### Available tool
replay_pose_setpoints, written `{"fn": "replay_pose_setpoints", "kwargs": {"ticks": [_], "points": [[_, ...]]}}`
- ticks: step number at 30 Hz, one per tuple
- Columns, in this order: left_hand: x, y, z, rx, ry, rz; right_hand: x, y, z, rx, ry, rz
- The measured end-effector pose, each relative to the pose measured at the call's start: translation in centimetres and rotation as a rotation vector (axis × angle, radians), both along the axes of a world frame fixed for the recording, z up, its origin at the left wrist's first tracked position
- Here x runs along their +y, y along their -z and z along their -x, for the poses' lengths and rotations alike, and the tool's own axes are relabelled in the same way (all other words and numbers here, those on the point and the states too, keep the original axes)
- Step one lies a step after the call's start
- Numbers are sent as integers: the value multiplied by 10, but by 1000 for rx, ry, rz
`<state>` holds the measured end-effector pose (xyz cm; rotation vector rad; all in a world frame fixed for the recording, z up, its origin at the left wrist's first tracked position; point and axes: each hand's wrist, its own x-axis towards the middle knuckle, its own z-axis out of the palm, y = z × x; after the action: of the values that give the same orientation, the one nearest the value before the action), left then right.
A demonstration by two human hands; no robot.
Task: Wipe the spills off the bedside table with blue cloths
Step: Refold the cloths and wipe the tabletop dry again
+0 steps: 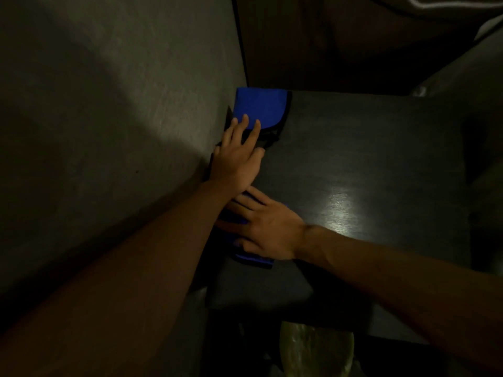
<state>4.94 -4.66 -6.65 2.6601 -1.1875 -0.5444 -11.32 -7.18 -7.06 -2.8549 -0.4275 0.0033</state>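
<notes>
The dark bedside table (353, 164) fills the middle of the dim view. A folded blue cloth (260, 108) with a dark hem lies in its far left corner, against the wall. My left hand (236, 156) presses flat on that cloth's near end, fingers spread. A second blue cloth (253, 258) lies nearer along the table's left edge, mostly hidden under my right hand (268, 227), which lies flat on it with fingers pointing left. My left forearm crosses over the right hand's fingertips. No spill is discernible in the low light.
A grey wall (109, 104) runs along the table's left side. Dark bedding or a bed frame (353, 42) stands behind the table. A pale round object (315, 349) sits on the floor below the table's near edge. Light glares on the tabletop (340, 210).
</notes>
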Motion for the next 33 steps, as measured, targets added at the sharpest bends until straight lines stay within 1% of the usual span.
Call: {"fn": "replay_pose_setpoints", "kwargs": {"ticks": [1, 2, 5, 6, 10, 12, 13, 15, 20, 25, 30, 33], "points": [[1, -1, -1, 23, -6, 14, 5, -3, 5, -3, 46, -24], [1, -2, -2, 57, -10, 39, 16, -8, 11, -2, 136, -63], [3, -3, -7, 116, -4, 85, 58, -22, 33, 45, 522, -239], [4, -4, -7, 121, -1, 85, 70, -24, 35, 71, 626, -268], [3, -7, -1, 93, -6, 60, 88, -18, 5, 132, 945, -253], [2, -9, 1, 86, -12, 38, 96, -12, -9, 157, 1005, -268], [2, -9, 2, 85, -12, 30, 99, -8, -11, 156, 995, -257], [3, -8, 2, 82, -5, 29, 98, -2, -6, 166, 894, -202], [5, -6, -1, 67, 42, 27, 74, 3, 16, 179, 470, -43], [7, 7, -2, 22, 61, 67, 41, 8, 36, 127, 131, 0], [8, 14, 7, -82, 70, 89, 16, 8, 48, 79, -12, 16], [7, 13, 8, -111, 88, 114, 5, 6, 54, 65, -58, 25]]}}
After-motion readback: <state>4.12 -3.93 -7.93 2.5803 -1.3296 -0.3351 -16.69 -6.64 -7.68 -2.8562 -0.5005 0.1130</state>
